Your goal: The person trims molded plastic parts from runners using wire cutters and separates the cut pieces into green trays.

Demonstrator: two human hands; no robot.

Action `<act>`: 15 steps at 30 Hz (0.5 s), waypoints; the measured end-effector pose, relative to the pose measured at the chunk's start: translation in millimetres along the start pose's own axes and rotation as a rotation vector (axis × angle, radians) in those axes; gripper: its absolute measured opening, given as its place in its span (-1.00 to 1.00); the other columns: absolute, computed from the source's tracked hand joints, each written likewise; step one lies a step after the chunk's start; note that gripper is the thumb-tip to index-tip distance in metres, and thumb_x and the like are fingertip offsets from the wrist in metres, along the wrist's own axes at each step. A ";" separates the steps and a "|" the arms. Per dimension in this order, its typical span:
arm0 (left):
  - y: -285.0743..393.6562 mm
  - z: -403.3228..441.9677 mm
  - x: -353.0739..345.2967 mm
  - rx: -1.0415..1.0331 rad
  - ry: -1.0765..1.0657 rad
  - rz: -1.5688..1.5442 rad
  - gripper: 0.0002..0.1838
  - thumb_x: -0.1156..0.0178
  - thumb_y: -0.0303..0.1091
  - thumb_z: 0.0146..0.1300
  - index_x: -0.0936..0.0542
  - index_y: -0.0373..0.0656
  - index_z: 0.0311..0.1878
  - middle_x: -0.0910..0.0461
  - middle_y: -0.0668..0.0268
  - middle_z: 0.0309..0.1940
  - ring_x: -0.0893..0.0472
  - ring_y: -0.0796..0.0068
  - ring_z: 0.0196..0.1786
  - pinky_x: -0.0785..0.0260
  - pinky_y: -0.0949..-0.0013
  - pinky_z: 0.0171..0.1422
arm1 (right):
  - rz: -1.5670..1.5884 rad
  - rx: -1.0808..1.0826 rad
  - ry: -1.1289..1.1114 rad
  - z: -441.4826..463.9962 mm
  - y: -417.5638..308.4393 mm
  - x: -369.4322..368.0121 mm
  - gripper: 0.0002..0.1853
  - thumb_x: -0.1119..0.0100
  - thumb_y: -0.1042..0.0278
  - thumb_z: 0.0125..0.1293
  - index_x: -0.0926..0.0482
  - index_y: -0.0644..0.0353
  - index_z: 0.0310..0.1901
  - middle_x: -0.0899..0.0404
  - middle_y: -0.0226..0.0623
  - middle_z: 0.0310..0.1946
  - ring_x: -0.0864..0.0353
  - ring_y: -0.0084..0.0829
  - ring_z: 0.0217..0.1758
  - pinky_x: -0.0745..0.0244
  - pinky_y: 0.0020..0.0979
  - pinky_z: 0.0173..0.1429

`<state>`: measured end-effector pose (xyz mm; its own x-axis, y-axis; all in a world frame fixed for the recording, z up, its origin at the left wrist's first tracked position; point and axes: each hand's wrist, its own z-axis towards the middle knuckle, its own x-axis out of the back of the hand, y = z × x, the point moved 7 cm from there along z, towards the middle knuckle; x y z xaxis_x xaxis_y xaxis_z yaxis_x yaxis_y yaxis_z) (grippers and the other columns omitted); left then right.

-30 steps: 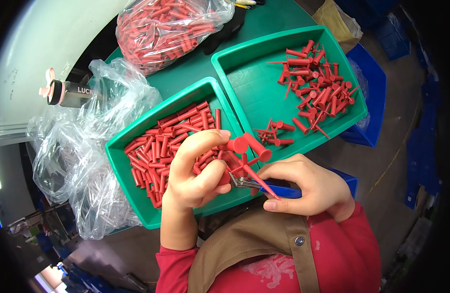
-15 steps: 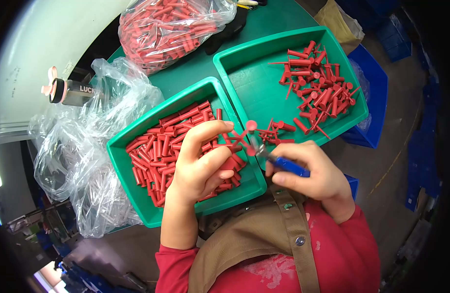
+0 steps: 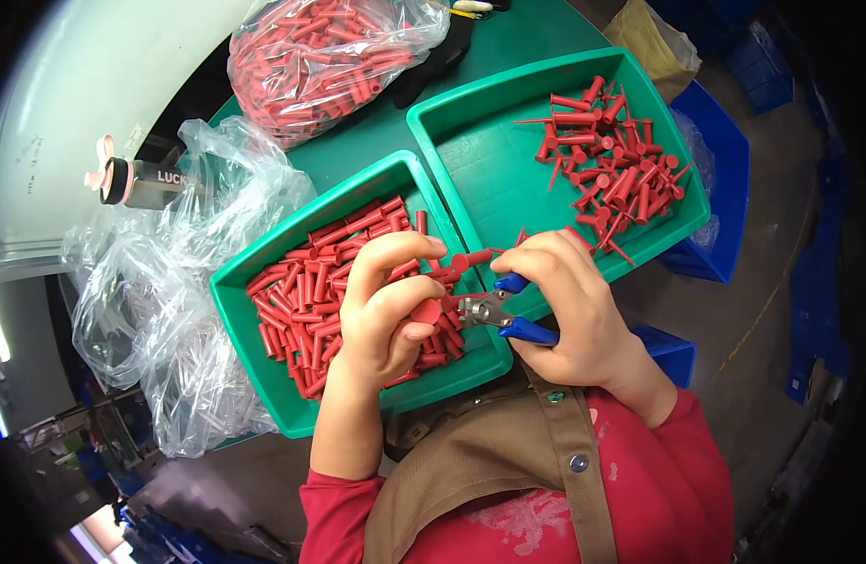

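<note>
My left hand point(image 3: 374, 315) is closed on a red plastic peg point(image 3: 425, 312), its round head showing between finger and thumb. In my right hand point(image 3: 583, 315) are small cutting pliers point(image 3: 489, 310) with blue handles spread apart. Their metal jaws point left and lie close beside the peg; whether they touch it I cannot tell. Another red peg point(image 3: 472, 259) shows between the two hands. Beneath my left hand is a green tray point(image 3: 264, 390) full of red tubular pegs point(image 3: 315, 282). A second green tray point(image 3: 484, 169) holds a loose pile of round-headed red pegs point(image 3: 621, 169).
A clear bag of red pegs point(image 3: 325, 70) lies at the back of the green table point(image 3: 527, 33). Crumpled clear plastic point(image 3: 188, 320) and a drinking bottle point(image 3: 151, 183) are at the left. Blue bins point(image 3: 729, 188) stand on the right.
My right hand has turned and brought the pliers left and slightly down towards my left hand. Their handles, close together before, are now spread. My left hand has barely moved.
</note>
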<state>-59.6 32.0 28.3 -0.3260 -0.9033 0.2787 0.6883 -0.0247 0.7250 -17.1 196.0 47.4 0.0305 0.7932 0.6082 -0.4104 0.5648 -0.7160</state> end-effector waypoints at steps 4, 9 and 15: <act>2.4 1.2 1.9 -0.013 0.037 0.031 -0.54 0.00 0.05 0.45 -0.52 -0.23 -0.09 -0.51 -0.01 -0.04 -0.55 0.08 0.00 -0.44 0.09 0.08 | -0.167 0.044 0.047 -0.3 -4.0 -1.9 -0.39 -0.36 0.49 -0.19 -0.49 0.22 0.04 -0.46 -0.17 -0.14 -0.47 -0.14 -0.11 -0.32 -0.18 0.02; 1.9 -0.1 2.6 -0.018 0.057 0.034 -0.55 0.01 0.05 0.45 -0.51 -0.22 -0.09 -0.52 0.00 -0.05 -0.55 0.08 -0.02 -0.44 0.07 0.06 | -0.213 0.043 0.031 2.2 -5.0 -5.0 -0.36 -0.37 0.46 -0.19 -0.49 0.21 0.08 -0.46 -0.18 -0.12 -0.46 -0.14 -0.09 -0.30 -0.17 0.03; 3.9 0.5 2.7 -0.053 0.055 0.071 -0.53 0.00 0.07 0.43 -0.51 -0.23 -0.08 -0.54 0.01 -0.09 -0.55 0.07 -0.05 -0.44 0.07 0.06 | -0.177 0.036 0.029 3.7 -4.2 -6.6 -0.43 -0.37 0.49 -0.18 -0.53 0.20 0.02 -0.48 -0.20 -0.19 -0.48 -0.16 -0.16 -0.33 -0.20 -0.03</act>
<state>-58.1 29.7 32.1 -0.2397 -0.9258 0.2921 0.7423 0.0191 0.6698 -19.0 187.6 47.6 0.1311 0.6886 0.7132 -0.4288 0.6880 -0.5855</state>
